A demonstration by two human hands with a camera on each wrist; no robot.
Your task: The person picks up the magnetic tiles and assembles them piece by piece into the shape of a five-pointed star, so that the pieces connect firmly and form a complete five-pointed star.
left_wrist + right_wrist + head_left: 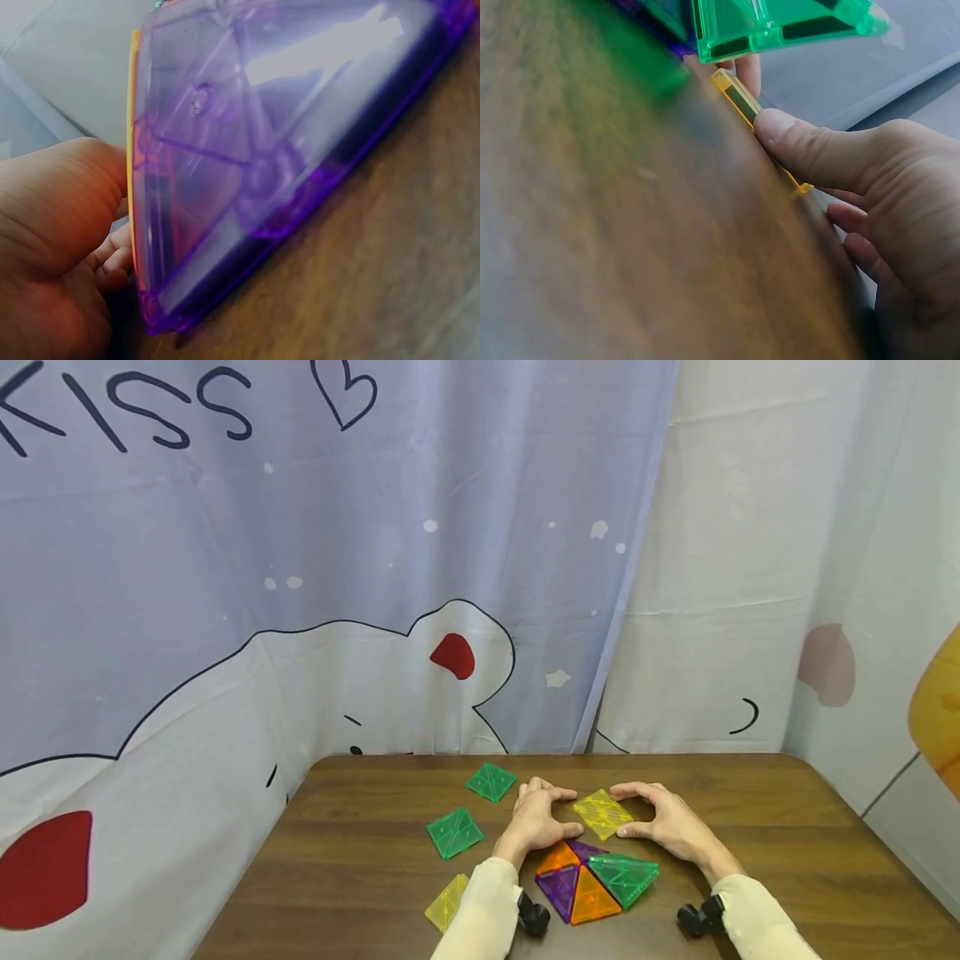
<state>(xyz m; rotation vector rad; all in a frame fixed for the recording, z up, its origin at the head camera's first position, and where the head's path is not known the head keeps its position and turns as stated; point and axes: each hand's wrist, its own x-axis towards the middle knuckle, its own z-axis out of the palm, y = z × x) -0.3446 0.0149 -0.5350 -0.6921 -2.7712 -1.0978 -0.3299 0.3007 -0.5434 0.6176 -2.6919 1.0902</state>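
Note:
A yellow square magnetic tile (pixel 603 814) lies between the two hands. My right hand (pixel 671 822) grips it by its right side, thumb (pixel 784 127) against the tile's edge in the right wrist view. Opposite it, my left hand (pixel 534 818) curves loosely around the left corner, thumb and forefinger spread. Just nearer to me stands a joined cluster of triangular tiles: purple (pixel 558 892), orange (pixel 592 897) and green (pixel 624 877). In the left wrist view a purple tile (pixel 225 150) hides the left thumb's tip.
Two green square tiles (pixel 491 782) lie on the wooden table (pixel 360 827) left of the hands. Another yellow tile (pixel 447 902) is partly covered by the left sleeve. A printed curtain (pixel 450 527) hangs behind the table's far edge.

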